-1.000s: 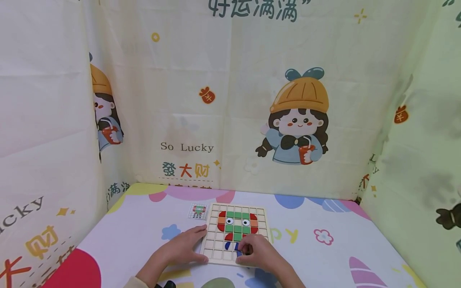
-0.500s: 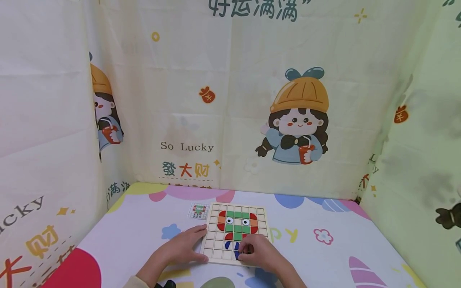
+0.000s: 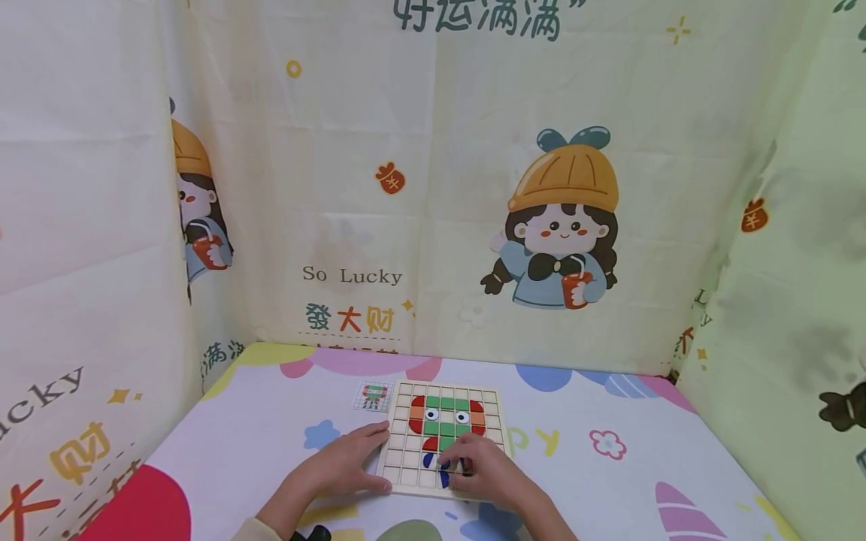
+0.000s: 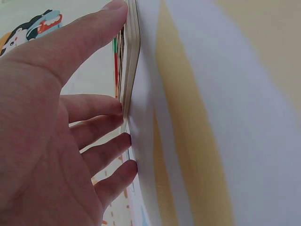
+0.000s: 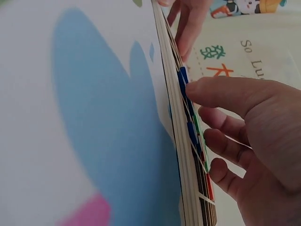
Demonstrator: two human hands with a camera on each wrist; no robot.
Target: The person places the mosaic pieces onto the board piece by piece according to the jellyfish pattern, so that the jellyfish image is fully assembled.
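A wooden grid board [image 3: 410, 476] lies on the table, with red, green, orange and blue pieces and two eye pieces forming a figure. My left hand [image 3: 341, 462] rests along the board's left side, fingers spread, thumb and fingertips touching its edge. Over the lower right of the board is my right hand [image 3: 487, 472], fingers loosely bent. Its thumb [image 5: 207, 89] touches a blue piece [image 5: 182, 77] in the right wrist view, and the index fingertip stands apart from the thumb. Another blue piece [image 5: 193, 133] lies farther along. The right hand hides some cells.
A small picture card [image 3: 371, 396] with a similar figure lies at the board's upper left. The patterned tablecloth [image 3: 575, 451] continues to the right of the board. Printed cloth walls [image 3: 338, 188] stand behind and on both sides.
My right hand's index finger has shifted left over the board, and its fingers have spread from the thumb. The lower blue piece shows beside the thumb. My left hand stays still.
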